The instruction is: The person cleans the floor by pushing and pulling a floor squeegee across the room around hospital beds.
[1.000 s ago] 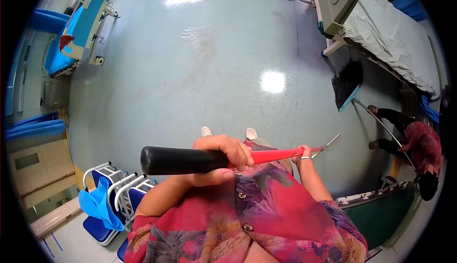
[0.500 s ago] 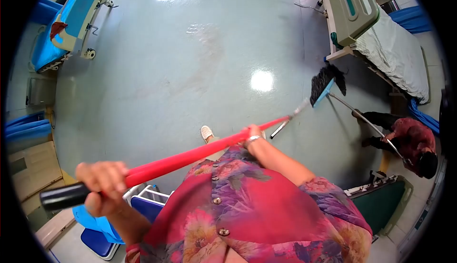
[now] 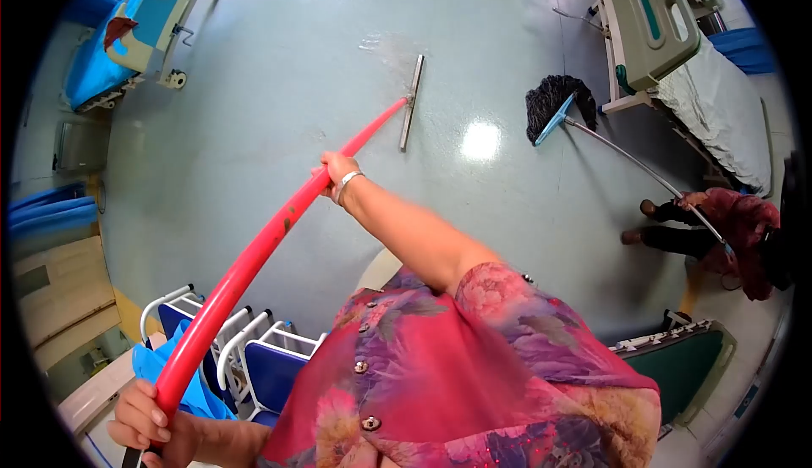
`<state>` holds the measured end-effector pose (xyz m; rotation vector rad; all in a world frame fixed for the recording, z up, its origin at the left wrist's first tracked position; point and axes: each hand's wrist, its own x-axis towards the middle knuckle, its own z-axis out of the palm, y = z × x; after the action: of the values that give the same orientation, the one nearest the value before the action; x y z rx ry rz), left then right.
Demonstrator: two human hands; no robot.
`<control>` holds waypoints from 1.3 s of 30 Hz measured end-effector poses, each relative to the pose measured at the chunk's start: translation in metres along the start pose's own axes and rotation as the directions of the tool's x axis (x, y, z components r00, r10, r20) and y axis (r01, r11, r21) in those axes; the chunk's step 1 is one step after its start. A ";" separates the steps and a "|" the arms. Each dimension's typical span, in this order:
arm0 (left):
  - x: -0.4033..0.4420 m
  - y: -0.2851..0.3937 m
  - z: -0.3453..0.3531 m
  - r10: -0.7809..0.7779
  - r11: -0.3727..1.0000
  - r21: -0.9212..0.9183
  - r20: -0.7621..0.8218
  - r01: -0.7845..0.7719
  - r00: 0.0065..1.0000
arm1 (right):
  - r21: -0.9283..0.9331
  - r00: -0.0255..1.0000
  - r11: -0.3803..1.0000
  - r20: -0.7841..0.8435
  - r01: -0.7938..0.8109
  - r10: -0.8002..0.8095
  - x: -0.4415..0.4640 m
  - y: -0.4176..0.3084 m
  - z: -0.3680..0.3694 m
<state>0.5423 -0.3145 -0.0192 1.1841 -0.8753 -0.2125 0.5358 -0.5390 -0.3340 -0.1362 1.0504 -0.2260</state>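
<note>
Both my hands grip the long red handle of a floor squeegee (image 3: 254, 248). My left hand (image 3: 139, 421) is wrapped around the handle near its black end, at the lower left. Farther along, my right hand (image 3: 337, 172), with a silver band at its wrist, is closed on the middle of the handle. The squeegee's metal head (image 3: 412, 102) lies on the floor ahead, beside a wet-looking streak (image 3: 389, 49).
On the right, another person (image 3: 736, 222) holds a mop (image 3: 554, 108) with a dark head on the shiny floor (image 3: 254, 96). Beds stand at left (image 3: 161, 19) and right (image 3: 651, 28). White-framed chairs (image 3: 275, 371) are close by my left side.
The squeegee head has swung from the right to the floor ahead. My right hand moved forward and left, my left hand down. The other person's mop head shifted left.
</note>
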 end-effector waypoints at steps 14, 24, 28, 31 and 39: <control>-0.040 0.051 0.072 -0.114 0.951 -0.250 0.269 0.183 0.957 | 0.075 0.978 0.994 -0.188 -0.083 0.096 -0.137 0.024 -0.188; -0.082 0.040 0.208 0.159 0.910 -0.338 0.819 0.240 0.551 | 0.822 0.973 0.544 -0.226 0.168 0.041 -0.228 0.034 -0.373; -0.092 0.041 0.281 0.402 0.818 -0.319 0.912 0.478 -0.080 | 0.871 0.936 0.351 -0.287 0.344 -0.205 -0.265 0.042 -0.448; -0.126 0.044 0.328 0.484 0.792 -0.311 0.844 0.524 -0.231 | 0.799 0.865 0.334 -0.440 0.500 -0.242 -0.292 0.047 -0.504; -0.213 0.022 0.381 0.342 0.723 -0.178 0.932 0.668 -0.122 | 0.773 0.774 0.083 -0.613 0.629 -0.156 -0.336 0.090 -0.620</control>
<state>0.1312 -0.4565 -0.0638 0.1035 -1.7455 -1.8456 -0.1537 -0.3708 -0.3755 0.8760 1.0406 -1.5189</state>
